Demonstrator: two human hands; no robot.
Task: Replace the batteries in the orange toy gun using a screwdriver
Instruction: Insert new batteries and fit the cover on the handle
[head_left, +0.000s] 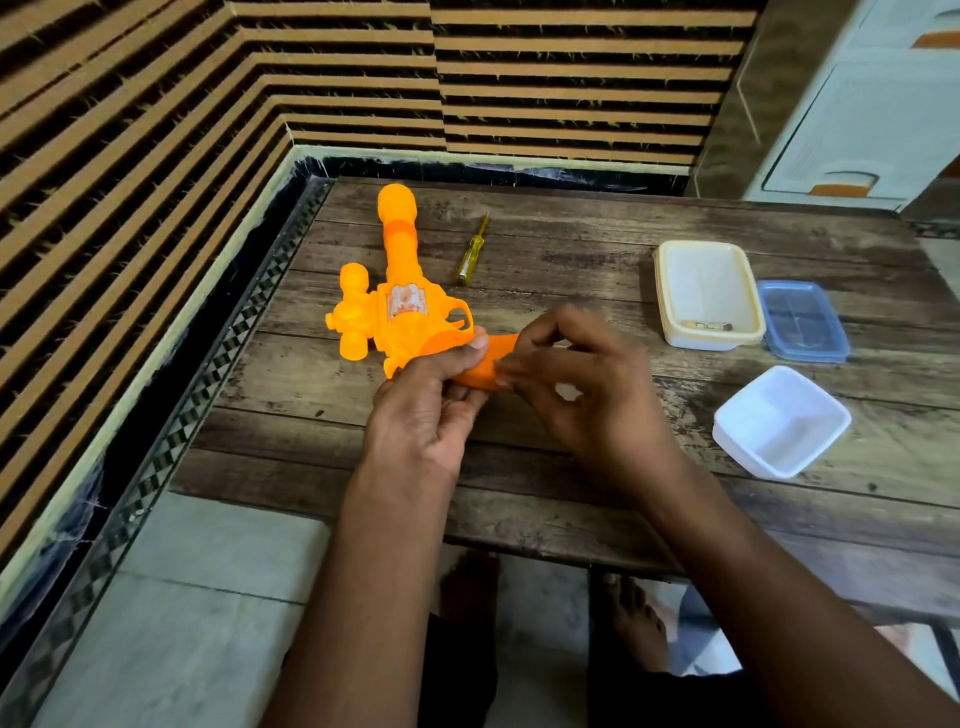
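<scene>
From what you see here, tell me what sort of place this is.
Probably a room in a home: a low wooden table set in a corner of striped wall, a white plastic drawer cabinet behind, bare feet on the floor.

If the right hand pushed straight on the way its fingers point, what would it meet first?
The right hand points leftward at the orange toy gun's grip, which its fingers already touch; beyond that, the left hand.

We see 3 plastic pieces at the wooden table's (571, 249) right side: a cream tub (707, 280) (something small inside), a blue lid (802, 321) just beside it, and a white tub (782, 422) nearer us.
</scene>
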